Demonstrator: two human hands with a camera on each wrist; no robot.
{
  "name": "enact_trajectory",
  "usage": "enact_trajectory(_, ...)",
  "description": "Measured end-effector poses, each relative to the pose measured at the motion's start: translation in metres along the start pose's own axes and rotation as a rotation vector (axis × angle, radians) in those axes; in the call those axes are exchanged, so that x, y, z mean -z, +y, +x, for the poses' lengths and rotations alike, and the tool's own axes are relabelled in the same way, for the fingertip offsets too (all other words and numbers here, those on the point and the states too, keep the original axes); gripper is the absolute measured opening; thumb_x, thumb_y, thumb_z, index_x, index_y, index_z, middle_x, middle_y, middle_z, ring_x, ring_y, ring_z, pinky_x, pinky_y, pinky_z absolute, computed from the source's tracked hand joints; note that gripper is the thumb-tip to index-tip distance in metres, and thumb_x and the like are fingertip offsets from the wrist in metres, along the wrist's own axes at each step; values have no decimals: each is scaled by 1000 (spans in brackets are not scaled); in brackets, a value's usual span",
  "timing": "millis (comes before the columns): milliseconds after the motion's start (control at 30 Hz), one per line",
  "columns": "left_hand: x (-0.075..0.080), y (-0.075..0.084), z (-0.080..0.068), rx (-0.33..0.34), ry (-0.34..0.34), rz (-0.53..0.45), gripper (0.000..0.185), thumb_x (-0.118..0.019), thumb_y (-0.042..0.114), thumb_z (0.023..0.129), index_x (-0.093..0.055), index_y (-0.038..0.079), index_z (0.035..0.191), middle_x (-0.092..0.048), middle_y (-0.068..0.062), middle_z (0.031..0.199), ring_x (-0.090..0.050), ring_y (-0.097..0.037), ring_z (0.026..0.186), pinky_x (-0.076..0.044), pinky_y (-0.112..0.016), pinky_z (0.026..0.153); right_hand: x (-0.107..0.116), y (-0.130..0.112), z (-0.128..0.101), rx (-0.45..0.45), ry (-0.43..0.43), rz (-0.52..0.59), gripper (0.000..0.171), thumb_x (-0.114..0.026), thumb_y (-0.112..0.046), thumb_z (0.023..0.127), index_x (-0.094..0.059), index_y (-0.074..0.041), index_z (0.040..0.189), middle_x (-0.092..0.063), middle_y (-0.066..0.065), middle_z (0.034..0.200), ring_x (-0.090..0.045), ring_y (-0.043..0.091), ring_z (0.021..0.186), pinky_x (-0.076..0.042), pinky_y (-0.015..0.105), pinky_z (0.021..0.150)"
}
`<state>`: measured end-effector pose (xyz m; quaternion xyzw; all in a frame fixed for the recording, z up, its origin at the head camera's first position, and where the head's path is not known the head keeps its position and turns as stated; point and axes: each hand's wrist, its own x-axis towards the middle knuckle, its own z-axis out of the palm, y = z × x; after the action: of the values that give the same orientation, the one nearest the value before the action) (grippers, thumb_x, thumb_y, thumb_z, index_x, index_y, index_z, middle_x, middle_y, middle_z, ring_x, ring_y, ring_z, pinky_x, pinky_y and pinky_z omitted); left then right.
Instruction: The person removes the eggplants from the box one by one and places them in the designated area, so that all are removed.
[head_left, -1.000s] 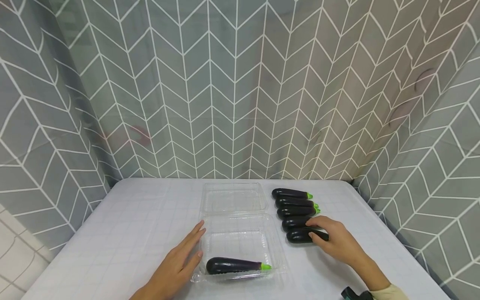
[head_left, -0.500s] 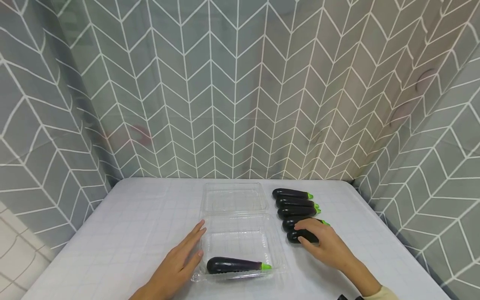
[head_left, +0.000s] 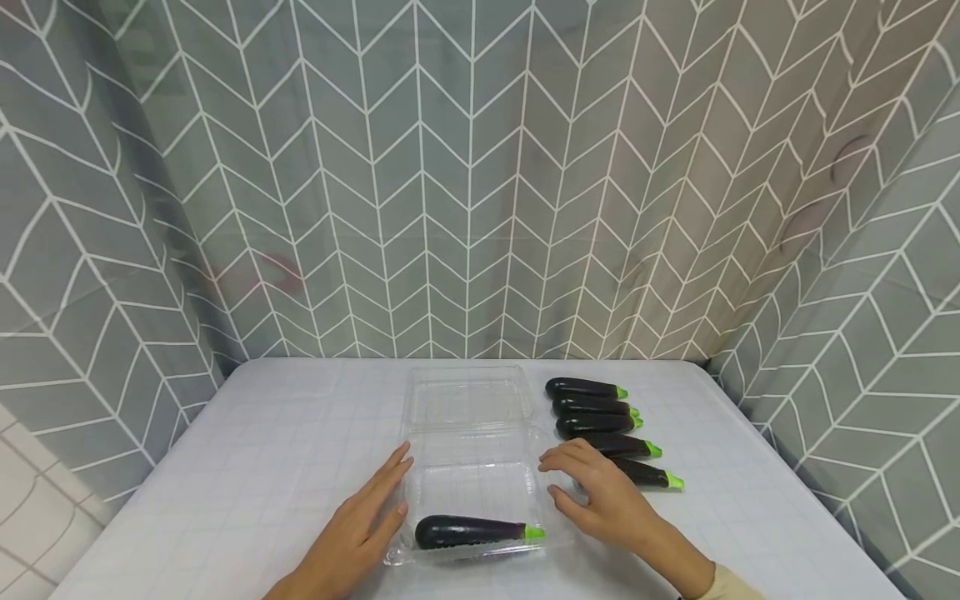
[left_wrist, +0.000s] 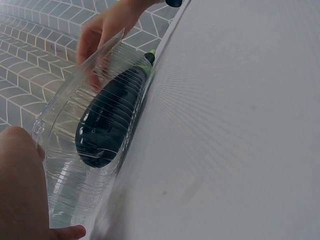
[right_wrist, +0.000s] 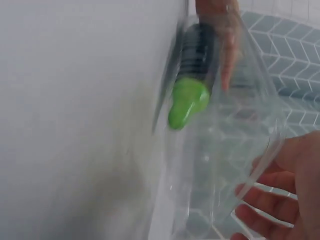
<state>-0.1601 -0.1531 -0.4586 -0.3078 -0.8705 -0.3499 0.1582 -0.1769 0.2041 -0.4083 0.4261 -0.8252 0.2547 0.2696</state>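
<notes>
A clear plastic clamshell container (head_left: 476, 487) lies with its lid (head_left: 468, 400) folded back, away from me. One dark eggplant (head_left: 467, 531) with a green cap lies inside along the near wall. My left hand (head_left: 356, 525), fingers extended, rests against the container's left side. At the right side is my right hand (head_left: 600, 496), its fingers loosely bent and holding nothing. In the right wrist view its fingers (right_wrist: 270, 202) are right at the clear rim. The left wrist view shows the eggplant (left_wrist: 110, 117) through the ribbed wall.
Several more eggplants (head_left: 596, 423) lie in a row to the right of the container, green caps pointing right. My right hand partly covers the nearest ones. A white cloth covers the table (head_left: 300, 425), and a grey patterned curtain (head_left: 450, 183) hangs behind and at both sides.
My right hand has let go of the nearest eggplant in the row and moved left to the container's right edge. The left hand has stayed in place.
</notes>
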Motion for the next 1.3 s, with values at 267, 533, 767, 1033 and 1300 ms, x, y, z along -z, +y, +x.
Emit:
enact_trajectory(267,0,2,1,-2,9,4,55,-51,19,97,-28,20,147,-22,-1,153,-27,-22,135,-14,-12,105,-15,-16,15,16,-17,97,33,-68,-7,81,-61,-21,111,-60,-6,107,-56,10,99,-42,17,86)
enact_trajectory(533,-1,1,1,-13,6,9,54,-51,19,97,-29,20,147,-22,-1,152,-28,-22,135,-14,-11,105,-35,-33,28,35,-102,110,28,-67,-13,84,-62,-18,111,-59,-8,111,-53,7,106,-45,24,88)
enact_trajectory(767,0,2,1,-9,3,4,54,-51,20,98,-29,21,147,-21,2,153,-28,-21,135,-15,-12,104,-44,-42,31,32,-208,110,29,-68,-12,84,-60,-20,111,-57,-9,113,-53,7,106,-46,26,87)
enact_trajectory(1033,0,3,2,43,7,-6,55,-52,22,97,-29,26,147,-22,4,153,-26,-15,135,-14,-11,104,-44,-43,38,-59,-344,215,26,-69,-20,86,-62,-15,111,-62,-8,108,-57,8,100,-48,27,84)
enact_trajectory(1300,-1,5,1,86,9,13,55,-53,25,97,-29,29,147,-22,7,152,-26,-10,134,-22,-20,104,-48,-38,41,-151,-423,358,27,-70,-24,85,-64,-13,109,-64,-6,103,-60,5,88,-50,21,74)
